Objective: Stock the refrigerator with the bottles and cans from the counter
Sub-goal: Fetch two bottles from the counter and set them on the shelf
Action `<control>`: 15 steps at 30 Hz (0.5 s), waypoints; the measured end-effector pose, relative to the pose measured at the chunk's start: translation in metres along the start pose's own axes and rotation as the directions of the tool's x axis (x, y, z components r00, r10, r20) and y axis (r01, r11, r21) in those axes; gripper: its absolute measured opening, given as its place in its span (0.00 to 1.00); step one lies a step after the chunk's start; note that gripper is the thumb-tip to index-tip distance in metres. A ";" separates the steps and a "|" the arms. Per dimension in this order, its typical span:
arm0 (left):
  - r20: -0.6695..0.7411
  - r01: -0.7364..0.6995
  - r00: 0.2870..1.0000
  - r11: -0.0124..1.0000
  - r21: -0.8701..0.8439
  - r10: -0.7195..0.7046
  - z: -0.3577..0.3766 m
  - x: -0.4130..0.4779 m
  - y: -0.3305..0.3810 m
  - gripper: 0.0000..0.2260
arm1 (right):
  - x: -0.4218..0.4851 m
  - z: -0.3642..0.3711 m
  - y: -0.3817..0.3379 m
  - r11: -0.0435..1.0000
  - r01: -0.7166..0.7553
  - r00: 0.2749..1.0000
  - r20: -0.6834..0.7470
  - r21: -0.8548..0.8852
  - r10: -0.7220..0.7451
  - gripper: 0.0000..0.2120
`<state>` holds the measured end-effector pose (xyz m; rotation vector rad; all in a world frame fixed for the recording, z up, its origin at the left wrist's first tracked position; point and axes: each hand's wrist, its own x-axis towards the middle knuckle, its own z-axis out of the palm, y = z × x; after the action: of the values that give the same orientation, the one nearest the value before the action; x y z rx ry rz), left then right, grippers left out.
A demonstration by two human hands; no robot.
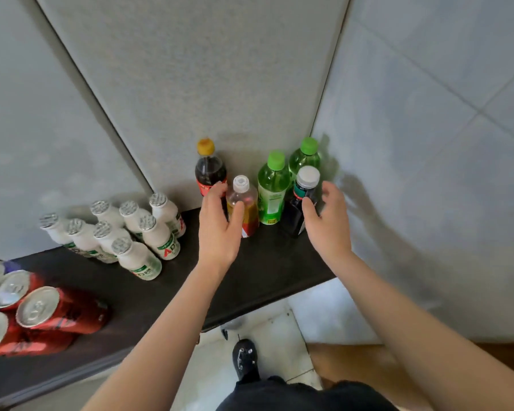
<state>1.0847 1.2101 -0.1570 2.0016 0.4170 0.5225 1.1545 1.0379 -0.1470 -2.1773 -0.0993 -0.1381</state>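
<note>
Amber bottle (245,200) upright, cap up, left hand (217,229) cupped around it

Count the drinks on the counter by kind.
Small white bottles: 8
Tall bottles: 5
Cans: 4 in view; the frame edge may hide more
Total: 17
</note>
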 end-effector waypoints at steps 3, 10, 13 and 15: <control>0.050 0.060 0.997 0.997 -0.045 -0.058 0.015 0.024 -0.003 0.25 | 0.016 0.006 -0.004 0.998 0.062 0.998 -0.008 -0.030 -0.062 0.20; 0.055 -0.012 0.998 0.997 0.074 0.008 0.028 0.036 -0.013 0.20 | 0.029 0.026 0.009 1.000 0.016 1.000 0.012 -0.026 -0.016 0.23; 0.052 -0.081 0.996 0.989 0.122 0.075 0.024 0.034 -0.017 0.18 | 0.025 0.030 0.014 0.999 0.032 0.999 -0.025 -0.034 -0.033 0.22; 0.032 -0.089 0.996 0.987 0.131 0.085 0.021 0.030 -0.022 0.16 | 0.023 0.033 0.016 0.999 0.029 0.998 -0.046 -0.035 -0.031 0.21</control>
<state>1.1194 1.2198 -0.1799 2.1597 0.3576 0.5341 1.1811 1.0564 -0.1758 -2.2065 -0.1042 -0.2085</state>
